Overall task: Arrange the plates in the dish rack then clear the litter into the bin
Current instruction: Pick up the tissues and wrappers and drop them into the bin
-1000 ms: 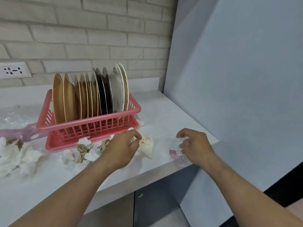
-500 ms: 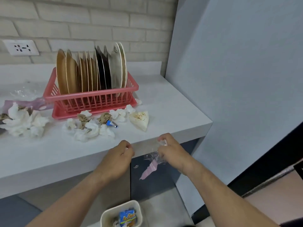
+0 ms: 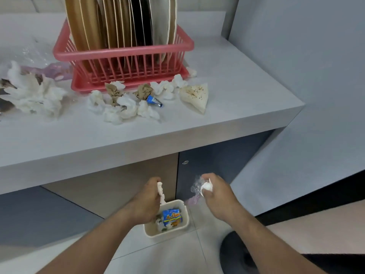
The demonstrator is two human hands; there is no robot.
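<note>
L hand: fingers curled tight round a white tissue, right over the bin's left corner.
R hand: gripping a white wad plus clear plastic wrap, just right of the bin.
Bin: cream, on the floor below the counter edge; blue chips pkt inside w/ other scraps.
Counter: litter along the rack's front, namely crumpled tissues, brown paper balls, blue wrapper, stained napkin.
Far left: bigger tissue heap, pinkish plastic beside the rack.
Dish rack: pink, plates upright in a row, in tan, black and white.
</note>
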